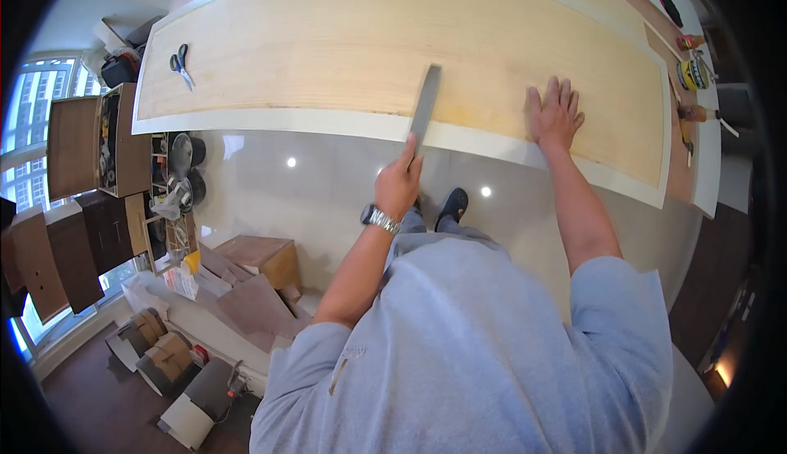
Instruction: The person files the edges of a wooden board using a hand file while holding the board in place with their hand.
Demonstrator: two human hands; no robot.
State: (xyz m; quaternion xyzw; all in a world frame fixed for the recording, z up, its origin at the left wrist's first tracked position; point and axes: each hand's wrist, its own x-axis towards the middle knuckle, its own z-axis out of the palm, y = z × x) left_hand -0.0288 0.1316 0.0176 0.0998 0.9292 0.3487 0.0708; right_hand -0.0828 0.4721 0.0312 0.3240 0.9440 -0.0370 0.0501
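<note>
My left hand [398, 185], below a wrist with a metal watch [379, 219], is closed around the lower end of a long flat grey metal file [425, 101]. The file crosses the white front edge of a large pale wooden panel [328, 36], its far end over the wood. To the right, my right hand [557, 115] rests palm down on the panel with fingers spread, holding nothing. A pair of scissors [181, 65] with dark handles lies near the panel's left end.
A yellow-labelled can [693, 74] and bottles [698, 114] stand right of the panel. An open wooden cabinet [123, 142] is at the left. Wooden offcuts [254, 302] and boxes lie on the lower left. Glossy floor [270, 191] runs below the panel's edge.
</note>
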